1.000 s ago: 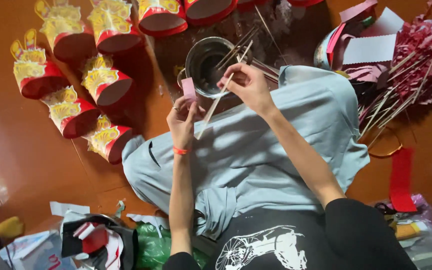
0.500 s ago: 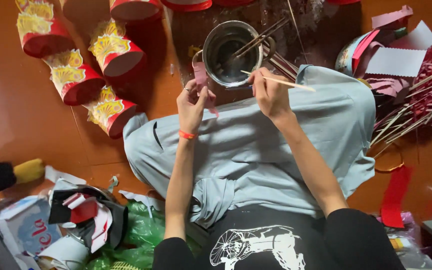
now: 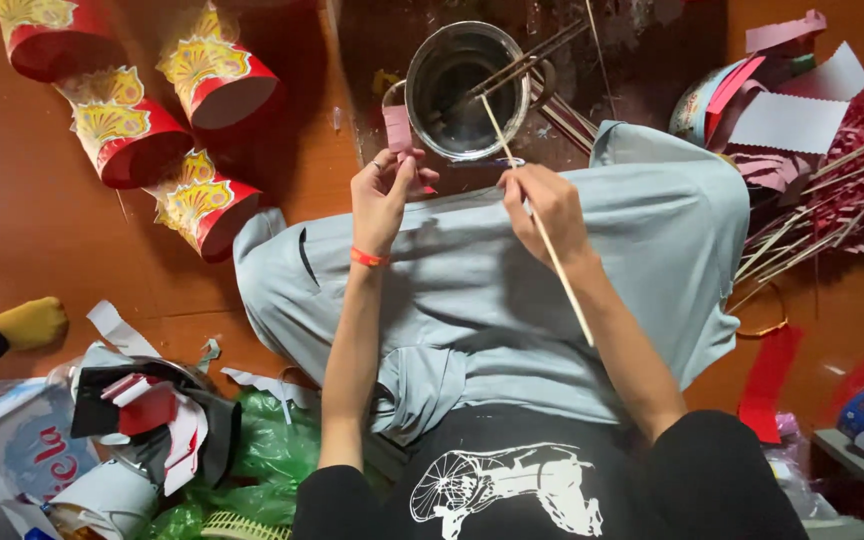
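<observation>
Now the right hand point(image 3: 550, 208) has brought its stick point(image 3: 537, 225) down so the tip dips into the tin point(image 3: 467, 88), fingers pinched on it. Beside the tin's left rim, the left hand point(image 3: 384, 200) still grips the pink strip point(image 3: 398, 132) over the grey cloth point(image 3: 652, 260).

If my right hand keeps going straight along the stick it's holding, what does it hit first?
Most likely the metal pot: the right hand points its thin stick up toward it, and the tip already seems to reach inside, though depth is hard to judge.
</observation>
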